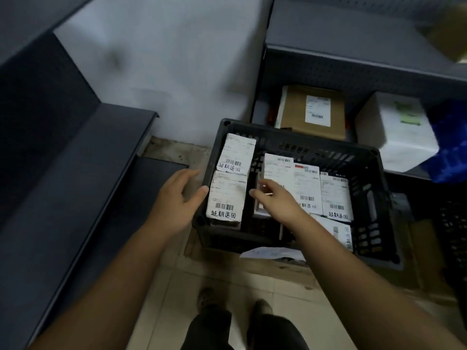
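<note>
over the black plastic crate [366, 198] on the floor tiles, both bare hands are at work among labelled parcels. the right hand [278, 200] is well inside the crate, its fingers [264, 184] bent over the near left edge of the middle parcel [278, 170], thumb dipping toward the dark gap beside it. i can't tell from here whether that is a real grip or only a touch. the left hand [177, 198] sits outside at the crate's nine o'clock wall, fingers loose and spread, holding nothing, thumb tip against the rim next to the front-left parcel [227, 195].

the middle parcel has its label face up, with its long axis running six to twelve o'clock, away from the person. most of it lies at twelve to one o'clock from the right fingertips. the free gap is on its nine o'clock side, so that looks like the edge to lift by. the right hand is plainly the nearer one. the left would have to cross the front-left parcel to reach it.

another labelled parcel [237, 155] lies at the crate's ten o'clock corner, and two more [334, 195] are packed against the middle one at three o'clock. a cardboard box [313, 109] sits on the low shelf beyond.
</note>
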`<state>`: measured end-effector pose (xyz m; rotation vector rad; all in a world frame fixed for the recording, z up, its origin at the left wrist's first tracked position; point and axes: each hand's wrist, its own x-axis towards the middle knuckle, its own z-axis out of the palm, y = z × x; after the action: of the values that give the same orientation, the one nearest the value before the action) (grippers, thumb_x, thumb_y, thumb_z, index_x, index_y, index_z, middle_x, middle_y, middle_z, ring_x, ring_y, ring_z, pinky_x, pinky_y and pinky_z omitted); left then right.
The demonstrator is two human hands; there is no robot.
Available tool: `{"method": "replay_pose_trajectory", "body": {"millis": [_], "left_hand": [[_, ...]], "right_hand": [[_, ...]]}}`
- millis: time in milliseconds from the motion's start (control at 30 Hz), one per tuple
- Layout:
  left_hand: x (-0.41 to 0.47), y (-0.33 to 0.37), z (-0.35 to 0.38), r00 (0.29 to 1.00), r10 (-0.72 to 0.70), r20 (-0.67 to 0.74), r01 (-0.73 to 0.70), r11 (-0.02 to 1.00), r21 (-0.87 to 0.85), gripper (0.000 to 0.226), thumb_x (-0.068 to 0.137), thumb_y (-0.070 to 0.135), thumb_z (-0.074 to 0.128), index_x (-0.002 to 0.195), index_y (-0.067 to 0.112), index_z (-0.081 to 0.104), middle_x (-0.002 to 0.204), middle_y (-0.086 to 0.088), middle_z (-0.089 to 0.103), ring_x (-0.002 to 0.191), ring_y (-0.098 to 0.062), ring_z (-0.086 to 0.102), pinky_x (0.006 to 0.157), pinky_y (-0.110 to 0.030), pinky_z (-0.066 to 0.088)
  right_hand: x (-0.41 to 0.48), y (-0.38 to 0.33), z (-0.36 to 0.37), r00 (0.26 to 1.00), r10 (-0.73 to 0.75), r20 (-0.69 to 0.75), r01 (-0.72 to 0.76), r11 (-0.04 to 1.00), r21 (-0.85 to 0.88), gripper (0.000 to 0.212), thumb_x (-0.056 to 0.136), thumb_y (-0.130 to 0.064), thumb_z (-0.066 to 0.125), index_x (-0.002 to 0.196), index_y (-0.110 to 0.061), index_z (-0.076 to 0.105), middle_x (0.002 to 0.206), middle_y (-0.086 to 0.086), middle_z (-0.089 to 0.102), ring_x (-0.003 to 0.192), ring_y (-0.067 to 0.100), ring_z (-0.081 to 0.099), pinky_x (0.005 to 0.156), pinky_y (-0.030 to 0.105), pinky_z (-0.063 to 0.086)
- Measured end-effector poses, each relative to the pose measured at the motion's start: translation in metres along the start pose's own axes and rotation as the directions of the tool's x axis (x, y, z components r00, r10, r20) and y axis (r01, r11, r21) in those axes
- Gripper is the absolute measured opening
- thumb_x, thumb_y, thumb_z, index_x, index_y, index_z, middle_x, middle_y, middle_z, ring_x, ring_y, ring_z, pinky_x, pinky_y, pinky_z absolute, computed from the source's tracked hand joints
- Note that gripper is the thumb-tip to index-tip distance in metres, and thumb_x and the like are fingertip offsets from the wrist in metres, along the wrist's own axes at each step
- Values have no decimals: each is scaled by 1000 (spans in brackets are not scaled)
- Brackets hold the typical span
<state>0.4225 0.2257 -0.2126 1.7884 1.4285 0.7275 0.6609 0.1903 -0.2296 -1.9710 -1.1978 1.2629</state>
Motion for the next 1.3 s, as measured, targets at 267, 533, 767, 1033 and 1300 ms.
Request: {"method": "replay_pose_trajectory", "body": {"millis": [267,533,767,1033,1300], "left_hand": [[-115,41,-76,924,93,-372,-58,993,104,43,89,43,61,128,24,57,130,13,50,123,-6,46,107,-34,39],[-427,43,-105,614,-190,-766,410,906,105,40,92,35,61,130,25,55,129,19,47,120,4,41,105,-22,34],[-703,71,-99,192,-277,-941,660,746,-85,43,93,40,59,133,27,53,134,17,47,130,-5,40,101,-29,41],[-999,53,-62,-119,-318,-941,743,600,-297,42,91,36,62,130,23,55,128,19,47,123,-3,43,99,-24,39],[-1204,-1,-87,-161,-398,-903,762,531,-370,42,91,36,63,129,18,57,132,4,54,126,-14,47,108,-31,35]], "right_hand": [[-75,-98,2,759,-633,151,650,726,-225,43,90,-34,67,131,-23,58,114,-8,60,101,8,59,92,28,49],[-239,-96,158,368,-679,636,856,514,53,43,91,-39,65,132,-26,56,118,-14,54,108,1,53,96,23,44],[-465,-67,292,-69,-553,831,889,344,302,42,92,-35,65,132,-25,56,118,-12,53,111,7,53,97,24,44],[-724,36,431,-329,-364,871,867,249,432,45,94,-41,61,136,-27,52,123,-13,49,115,6,50,102,28,43],[-894,118,554,-335,-279,900,868,281,410,45,93,-38,63,135,-25,54,123,-11,51,111,4,50,98,24,42]]}}
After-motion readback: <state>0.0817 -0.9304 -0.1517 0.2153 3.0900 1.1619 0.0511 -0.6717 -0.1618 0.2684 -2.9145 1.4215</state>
